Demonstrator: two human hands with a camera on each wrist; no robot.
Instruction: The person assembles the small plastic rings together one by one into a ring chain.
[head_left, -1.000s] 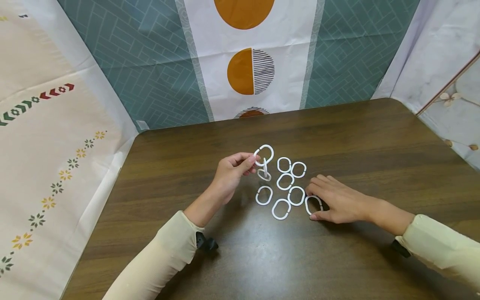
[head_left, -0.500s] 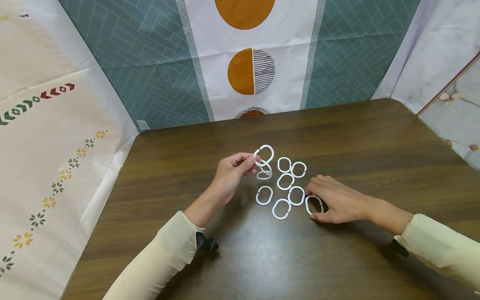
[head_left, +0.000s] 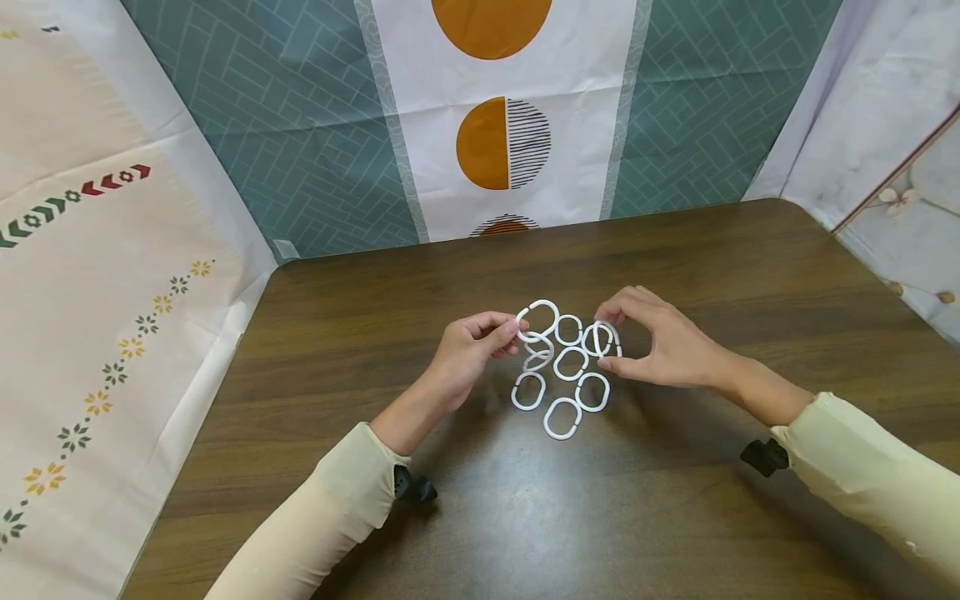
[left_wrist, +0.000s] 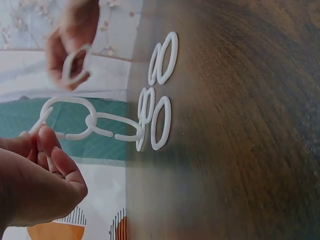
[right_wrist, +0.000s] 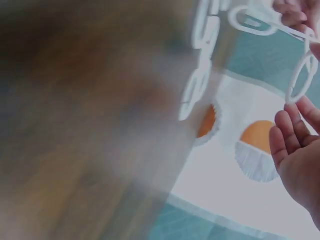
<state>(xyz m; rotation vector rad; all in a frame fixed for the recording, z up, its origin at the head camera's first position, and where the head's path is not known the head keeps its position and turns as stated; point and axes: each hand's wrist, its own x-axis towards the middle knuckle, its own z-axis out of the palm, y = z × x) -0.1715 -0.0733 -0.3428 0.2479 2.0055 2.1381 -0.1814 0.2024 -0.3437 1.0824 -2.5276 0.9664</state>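
Observation:
My left hand (head_left: 465, 350) pinches a white oval split ring (head_left: 557, 317) between thumb and fingers, above the table. From it hang further linked white rings (left_wrist: 120, 118), making a short chain. My right hand (head_left: 660, 337) pinches another white split ring (right_wrist: 291, 82) between thumb and fingertips, tilted and off the table. In the head view this ring overlaps one lying behind it. Several loose rings (head_left: 547, 419) lie flat between and in front of the hands. The right hand's ring and the chain are apart in the head view.
The brown wooden table (head_left: 480, 517) reaches back to a patterned cloth wall (head_left: 330, 167). A pale curtain (head_left: 112, 333) borders the left side. Dark wrist cameras (head_left: 414, 486) sit at both cuffs.
My right hand has lifted its ring from the table's right side and carried it up and left. The left hand and its chain have shifted slightly right.

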